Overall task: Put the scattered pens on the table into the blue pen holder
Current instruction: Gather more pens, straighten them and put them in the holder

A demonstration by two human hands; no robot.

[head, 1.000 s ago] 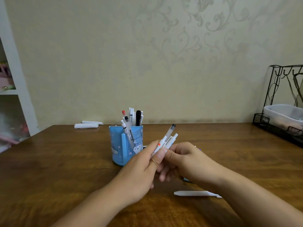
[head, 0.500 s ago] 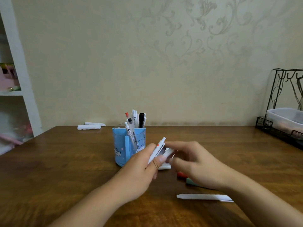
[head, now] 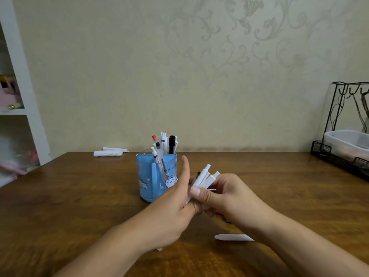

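Surface: dark brown wooden table (head: 79, 206) with visible grain, set against the wall.
Centre: blue plastic pen holder (head: 148, 180) with cartoon prints, standing upright on the wood.
Far left edge: two white rolled paper pieces (head: 108, 153), lying side by side.
Right edge: black wire rack (head: 339, 159), holding a clear plastic container (head: 348, 143).
Near right: white capped pen (head: 232, 237), lying flat.

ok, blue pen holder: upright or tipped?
Upright. The blue pen holder stands on its base on the table, pens sticking up out of it.
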